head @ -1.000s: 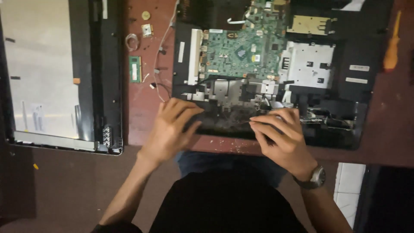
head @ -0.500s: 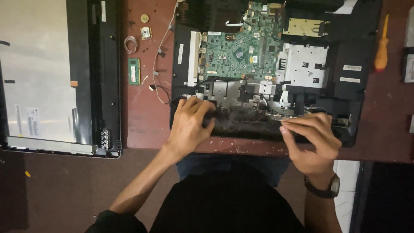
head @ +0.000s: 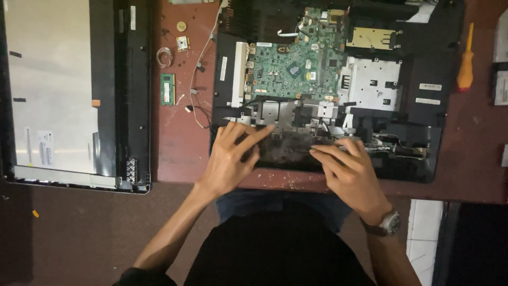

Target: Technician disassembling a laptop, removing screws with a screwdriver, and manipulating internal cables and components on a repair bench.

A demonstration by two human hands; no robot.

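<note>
The opened laptop base (head: 338,95), black with its green circuit board (head: 293,69) bare, lies in the upper middle of the frame on the reddish table (head: 180,153). Both hands rest open, fingers spread flat on its dark front section: left hand (head: 230,159), right hand (head: 349,169). Even, gentle pressure clear of the loose wires (head: 198,100) seems wise. A screen panel (head: 58,90) lies at left, an orange screwdriver (head: 465,66) at upper right

Our right hand (head: 352,175), which half a second ago lay out near the right end of the opened laptop's (head: 423,153) front edge, has come back toward its middle. Our left hand (head: 230,159) has uncurled, fingers stretched flat over the dark part.
</note>
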